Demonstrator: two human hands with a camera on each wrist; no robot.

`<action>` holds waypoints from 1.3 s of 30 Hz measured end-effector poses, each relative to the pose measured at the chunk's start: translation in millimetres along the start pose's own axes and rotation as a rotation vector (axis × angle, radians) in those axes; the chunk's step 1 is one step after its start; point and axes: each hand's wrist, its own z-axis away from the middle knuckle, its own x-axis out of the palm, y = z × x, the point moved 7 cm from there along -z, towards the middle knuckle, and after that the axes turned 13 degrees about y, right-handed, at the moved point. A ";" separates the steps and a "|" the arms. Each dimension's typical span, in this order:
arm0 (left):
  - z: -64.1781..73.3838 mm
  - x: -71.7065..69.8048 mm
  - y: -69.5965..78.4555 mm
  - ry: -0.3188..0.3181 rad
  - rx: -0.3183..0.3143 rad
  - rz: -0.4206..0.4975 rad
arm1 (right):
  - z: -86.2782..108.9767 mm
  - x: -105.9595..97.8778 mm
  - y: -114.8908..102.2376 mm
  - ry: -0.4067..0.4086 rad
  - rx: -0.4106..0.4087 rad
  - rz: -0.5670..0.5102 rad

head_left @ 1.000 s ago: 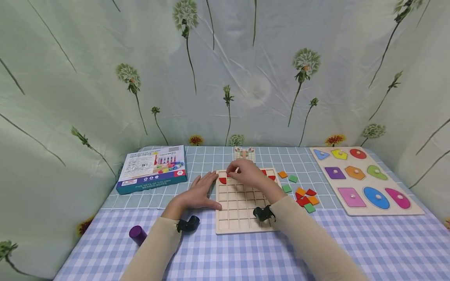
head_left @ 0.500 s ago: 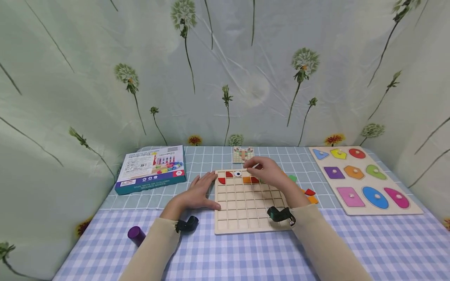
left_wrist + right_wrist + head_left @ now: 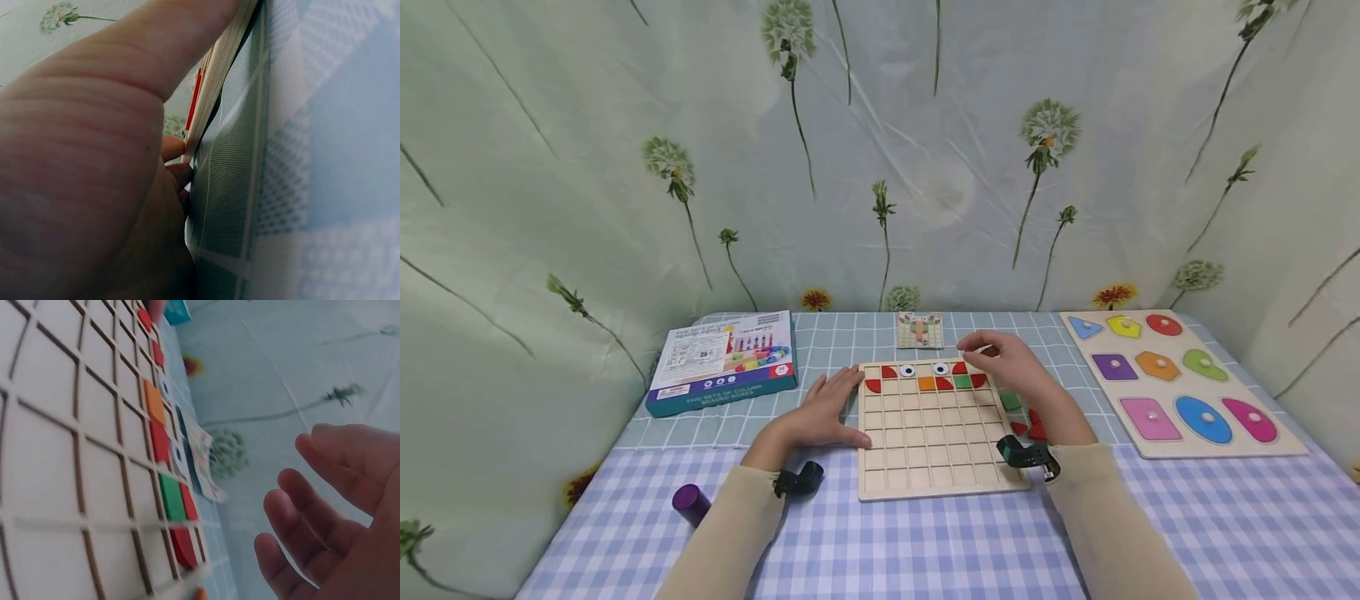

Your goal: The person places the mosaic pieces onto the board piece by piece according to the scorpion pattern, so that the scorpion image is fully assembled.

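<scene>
A wooden grid board (image 3: pixel 925 442) lies in front of me. Red quarter-round tiles (image 3: pixel 872 386), two white eye tiles (image 3: pixel 941 368), an orange square (image 3: pixel 926 383) and a green square (image 3: pixel 962 382) fill cells in its far rows. My left hand (image 3: pixel 823 417) rests along the board's left edge, fingers extended and thumb on the near part of that edge. Above the far right corner hovers my right hand (image 3: pixel 1007 367), its fingers loosely bent. In the right wrist view, nothing shows between those fingers (image 3: pixel 287 506).
Loose green (image 3: pixel 1011 401) and red tiles (image 3: pixel 1037 427) lie right of the board, partly hidden by my right arm. A pattern card (image 3: pixel 919 331) stands behind it. There is a boxed bead set (image 3: pixel 726 362) at left, a purple cylinder (image 3: pixel 691 503) and a shape puzzle (image 3: pixel 1180 392) at right.
My right hand has moved rightward along the board's far edge, uncovering the eye tiles and the coloured tiles that it hid. My left hand has stayed in place.
</scene>
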 end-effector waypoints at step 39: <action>0.9 2.4 -4.0 0.000 0.004 -0.020 | 4.3 -41.1 79.0 -0.048 0.116 0.276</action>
